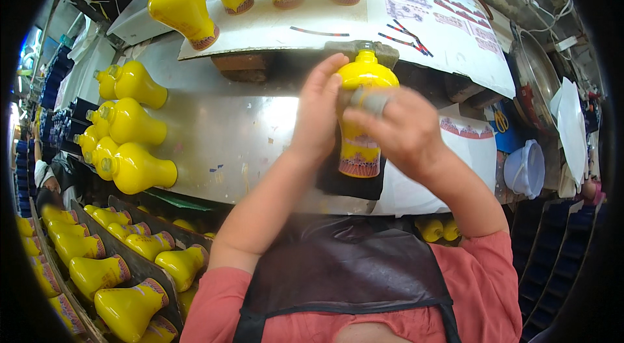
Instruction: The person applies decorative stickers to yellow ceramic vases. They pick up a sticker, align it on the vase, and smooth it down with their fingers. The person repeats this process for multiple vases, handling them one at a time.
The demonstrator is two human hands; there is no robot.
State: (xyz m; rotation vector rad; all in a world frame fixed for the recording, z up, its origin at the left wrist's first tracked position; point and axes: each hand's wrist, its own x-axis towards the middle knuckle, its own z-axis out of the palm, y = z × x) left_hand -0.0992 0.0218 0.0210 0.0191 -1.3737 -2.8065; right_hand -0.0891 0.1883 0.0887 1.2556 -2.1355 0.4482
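A yellow glazed bottle (360, 148) with a patterned band at its base lies over a black cloth (351, 187), its neck towards a grey block (387, 53). My left hand (317, 109) holds the bottle's left side near the shoulder. My right hand (409, 123) is blurred and grips a small greyish tool (373, 101), perhaps a scraper or squeegee, against the bottle's upper body. Dark patterned decal strips (407, 40) lie on the white board (331, 16) beyond the hands. A printed decal sheet (465, 128) is right of my right hand.
Plain yellow bottles (146, 167) lie at the table's left. Decorated bottles (185, 7) stand on the raised board, and others (131, 304) lie in racks at lower left. Yellow-handled scissors (500, 120), a light blue bucket (524, 170) and a metal pan (538, 65) are at the right.
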